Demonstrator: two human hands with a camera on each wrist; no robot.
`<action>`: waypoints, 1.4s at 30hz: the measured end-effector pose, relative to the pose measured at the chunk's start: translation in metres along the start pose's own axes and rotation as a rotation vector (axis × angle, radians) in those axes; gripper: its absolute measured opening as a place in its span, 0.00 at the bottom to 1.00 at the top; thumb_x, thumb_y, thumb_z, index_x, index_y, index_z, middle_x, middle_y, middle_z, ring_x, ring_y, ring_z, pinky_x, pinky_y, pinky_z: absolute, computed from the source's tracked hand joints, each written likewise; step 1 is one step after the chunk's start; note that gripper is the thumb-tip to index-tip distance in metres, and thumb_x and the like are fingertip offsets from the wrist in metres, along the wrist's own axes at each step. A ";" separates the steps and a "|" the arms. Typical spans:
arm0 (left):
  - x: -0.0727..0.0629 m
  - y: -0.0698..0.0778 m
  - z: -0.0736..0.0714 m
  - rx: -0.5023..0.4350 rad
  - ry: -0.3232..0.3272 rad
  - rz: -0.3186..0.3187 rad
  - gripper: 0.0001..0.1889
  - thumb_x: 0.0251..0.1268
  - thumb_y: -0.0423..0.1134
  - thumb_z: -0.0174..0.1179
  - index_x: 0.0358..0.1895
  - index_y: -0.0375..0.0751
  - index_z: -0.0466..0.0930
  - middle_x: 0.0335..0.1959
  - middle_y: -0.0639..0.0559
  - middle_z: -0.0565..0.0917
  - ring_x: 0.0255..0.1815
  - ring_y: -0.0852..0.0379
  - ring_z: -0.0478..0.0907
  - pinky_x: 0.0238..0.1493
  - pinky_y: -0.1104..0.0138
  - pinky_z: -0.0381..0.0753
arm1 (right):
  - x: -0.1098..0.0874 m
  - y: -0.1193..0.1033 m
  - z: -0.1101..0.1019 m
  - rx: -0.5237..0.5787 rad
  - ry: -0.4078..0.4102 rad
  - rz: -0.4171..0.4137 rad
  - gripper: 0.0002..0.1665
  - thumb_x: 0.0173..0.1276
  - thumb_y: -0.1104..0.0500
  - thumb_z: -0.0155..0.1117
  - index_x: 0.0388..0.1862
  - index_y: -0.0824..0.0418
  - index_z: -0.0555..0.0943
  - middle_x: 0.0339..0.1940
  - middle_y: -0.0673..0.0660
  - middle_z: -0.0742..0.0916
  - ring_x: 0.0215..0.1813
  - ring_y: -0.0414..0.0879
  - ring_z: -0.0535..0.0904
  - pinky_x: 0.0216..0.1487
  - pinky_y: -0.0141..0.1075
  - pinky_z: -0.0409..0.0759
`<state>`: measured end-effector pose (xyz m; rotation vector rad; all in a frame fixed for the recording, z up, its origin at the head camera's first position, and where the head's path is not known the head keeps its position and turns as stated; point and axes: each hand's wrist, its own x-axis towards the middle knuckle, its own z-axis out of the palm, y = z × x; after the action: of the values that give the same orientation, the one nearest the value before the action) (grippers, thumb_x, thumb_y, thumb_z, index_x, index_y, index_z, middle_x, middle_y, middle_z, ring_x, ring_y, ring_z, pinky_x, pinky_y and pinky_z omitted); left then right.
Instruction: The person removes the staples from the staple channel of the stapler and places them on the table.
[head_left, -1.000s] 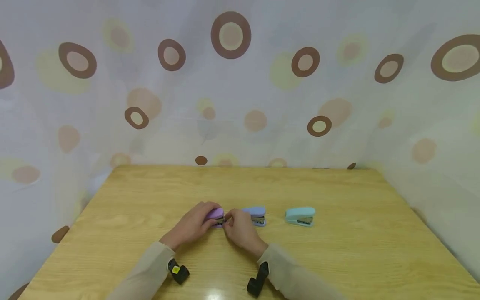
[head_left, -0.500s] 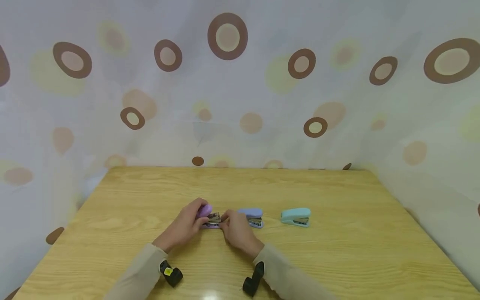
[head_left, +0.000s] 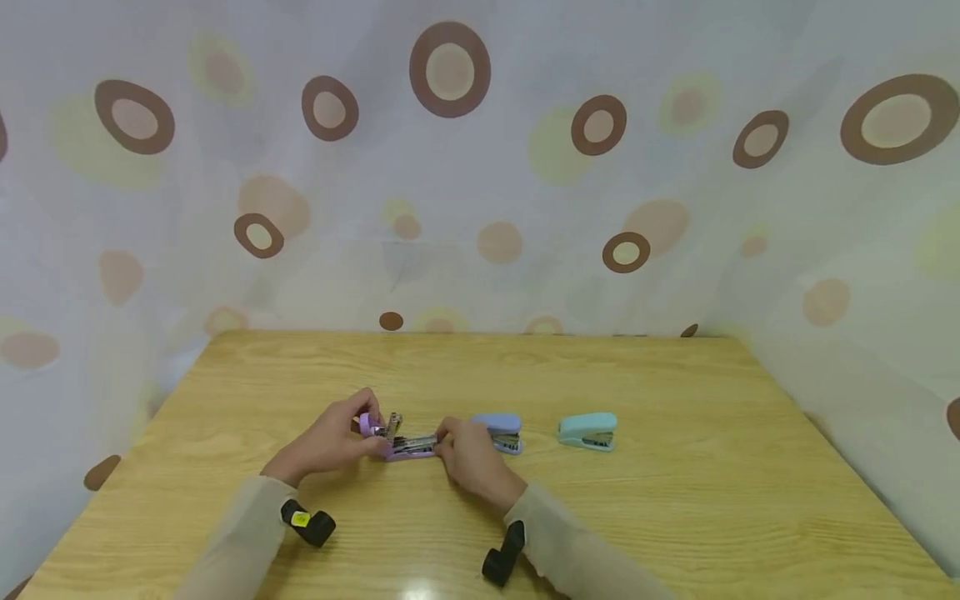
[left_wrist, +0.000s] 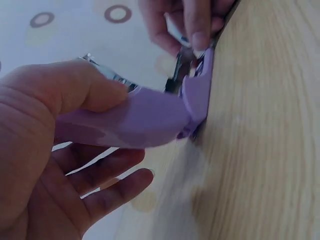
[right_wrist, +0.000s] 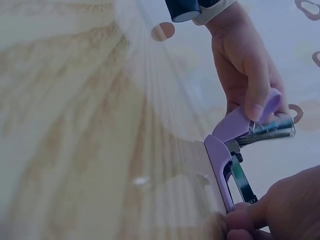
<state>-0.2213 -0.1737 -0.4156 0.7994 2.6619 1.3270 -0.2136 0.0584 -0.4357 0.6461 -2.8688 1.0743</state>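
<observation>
A purple stapler (left_wrist: 150, 117) lies on the wooden table, swung wide apart at its hinge. My left hand (head_left: 326, 442) grips its top cover, tilted back to the left, with the thumb on one side, as the left wrist view shows. Metal parts stick out under that cover. The stapler's base (right_wrist: 218, 155) rests along the table with its metal magazine channel exposed. At the base's front end, my right hand (head_left: 474, 458) pinches it between thumb and fingers. Just behind the right hand stands a blue stapler (head_left: 498, 421), partly covered by it.
Farther right sits a teal stapler (head_left: 587, 429), closed, on the wooden table (head_left: 675, 500). A patterned cloth (head_left: 495, 167) with brown rings hangs behind and along the sides of the table. Black cameras are strapped to both wrists.
My left hand has raised the purple stapler's top cover and swung it back to the left, exposing the channel. The right hand has stayed at the front end. The view has shifted slightly.
</observation>
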 end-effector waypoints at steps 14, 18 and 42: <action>-0.009 -0.006 -0.012 0.113 -0.018 -0.023 0.17 0.54 0.33 0.68 0.39 0.43 0.67 0.34 0.52 0.76 0.37 0.56 0.71 0.41 0.67 0.71 | -0.001 -0.002 -0.002 -0.004 -0.019 -0.009 0.03 0.67 0.65 0.62 0.39 0.64 0.80 0.22 0.54 0.85 0.19 0.36 0.69 0.24 0.28 0.68; -0.008 -0.002 -0.013 0.161 -0.023 0.001 0.16 0.54 0.31 0.68 0.39 0.44 0.68 0.35 0.53 0.77 0.38 0.57 0.72 0.43 0.64 0.72 | -0.002 -0.003 -0.003 -0.013 -0.017 -0.021 0.04 0.67 0.66 0.62 0.39 0.65 0.80 0.24 0.56 0.86 0.21 0.36 0.71 0.25 0.29 0.70; 0.020 0.034 -0.003 0.387 -0.221 0.039 0.14 0.51 0.26 0.67 0.42 0.41 0.80 0.37 0.50 0.84 0.38 0.55 0.81 0.39 0.64 0.79 | -0.002 0.007 0.001 0.042 0.007 -0.103 0.05 0.65 0.67 0.61 0.39 0.66 0.80 0.14 0.47 0.75 0.14 0.33 0.65 0.17 0.25 0.62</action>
<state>-0.2250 -0.1501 -0.3844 0.9730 2.7631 0.6821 -0.2143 0.0632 -0.4405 0.7812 -2.7789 1.1229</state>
